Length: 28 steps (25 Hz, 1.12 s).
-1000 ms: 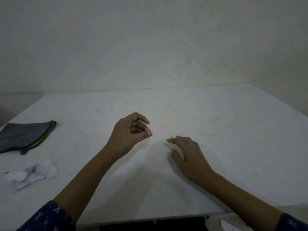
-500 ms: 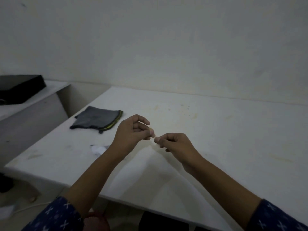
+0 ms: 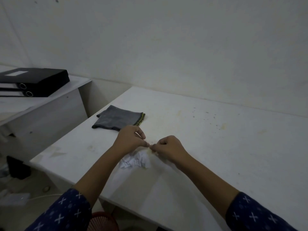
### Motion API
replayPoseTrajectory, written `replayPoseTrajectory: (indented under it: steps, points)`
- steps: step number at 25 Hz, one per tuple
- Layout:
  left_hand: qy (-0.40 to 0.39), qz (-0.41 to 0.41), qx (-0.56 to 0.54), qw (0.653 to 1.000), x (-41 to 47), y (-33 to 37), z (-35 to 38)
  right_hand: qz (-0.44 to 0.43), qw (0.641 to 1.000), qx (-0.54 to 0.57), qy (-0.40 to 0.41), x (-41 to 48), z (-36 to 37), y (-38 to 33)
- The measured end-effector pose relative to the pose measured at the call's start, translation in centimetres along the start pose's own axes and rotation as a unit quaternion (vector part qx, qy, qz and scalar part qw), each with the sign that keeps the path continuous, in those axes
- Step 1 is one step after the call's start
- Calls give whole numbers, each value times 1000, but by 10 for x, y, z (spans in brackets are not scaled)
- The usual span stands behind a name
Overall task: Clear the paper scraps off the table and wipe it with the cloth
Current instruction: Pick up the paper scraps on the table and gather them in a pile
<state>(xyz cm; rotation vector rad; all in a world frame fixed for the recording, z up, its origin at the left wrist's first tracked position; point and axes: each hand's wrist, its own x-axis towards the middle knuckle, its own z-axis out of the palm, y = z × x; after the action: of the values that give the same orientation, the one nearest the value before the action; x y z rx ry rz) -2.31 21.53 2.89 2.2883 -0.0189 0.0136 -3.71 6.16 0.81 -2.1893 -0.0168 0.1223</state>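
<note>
My left hand and my right hand hover just above the white table, fingers curled, their fingertips meeting in a pinch. What they pinch is a tiny paper scrap, too small to make out clearly. Right below the hands lies a crumpled pile of white paper scraps, partly hidden by my left forearm. A folded grey cloth with a yellow-green edge lies flat on the table's far left, just beyond my left hand. Yellowish stains and dark specks mark the tabletop.
A lower side desk stands to the left with two black binders stacked on it. A red basket shows under the table's near edge between my arms. A cable and small items lie on the floor at lower left.
The view has swung left, bringing the cloth and side desk in. My right hand lifted off the table and met my left hand's fingertips; both now sit over the paper pile.
</note>
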Motion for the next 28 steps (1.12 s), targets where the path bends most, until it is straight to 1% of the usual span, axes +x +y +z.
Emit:
replayPoseTrajectory:
  steps: [6, 9, 10, 13, 15, 16, 17, 19, 20, 21, 23, 24, 26, 28]
  points:
    - [-55, -34, 67, 996, 7, -5, 4, 23, 985, -166, -43, 20, 5, -3]
    - [-72, -41, 84, 993, 10, -5, 4, 44, 958, -261, -107, 32, -5, -9]
    - [-77, -45, 86, 992, 12, -6, 2, 48, 952, -277, -125, 34, -9, -11]
    - [-63, -32, 86, 994, 15, -6, -6, 40, 956, -239, -165, 33, -24, -13]
    - [-18, 1, 81, 997, 13, -1, -6, 42, 959, -193, -202, 28, -39, -12]
    - [9, 25, 74, 997, 11, 5, -2, 47, 963, -166, -206, 26, -49, -11]
    - [31, 56, 62, 996, 8, 13, 7, 50, 971, -137, -190, 26, -61, -8]
    - [44, 126, 44, 990, 1, 29, 34, 41, 989, -78, -115, 36, -84, 3]
    - [28, 151, 53, 987, -2, 38, 52, 33, 996, -53, -66, 45, -95, 10]
    - [-3, 158, 76, 984, -5, 45, 70, 24, 999, -35, -17, 54, -105, 18]
    - [-64, 148, 160, 974, -8, 52, 104, 3, 996, -48, 71, 76, -120, 35]
    - [-71, 153, 204, 964, -8, 52, 117, -10, 992, -68, 104, 87, -125, 42]
    - [-50, 173, 263, 948, -5, 46, 132, -30, 985, -97, 137, 110, -129, 54]
    - [-24, 180, 270, 945, -2, 39, 139, -51, 980, -129, 145, 135, -128, 62]
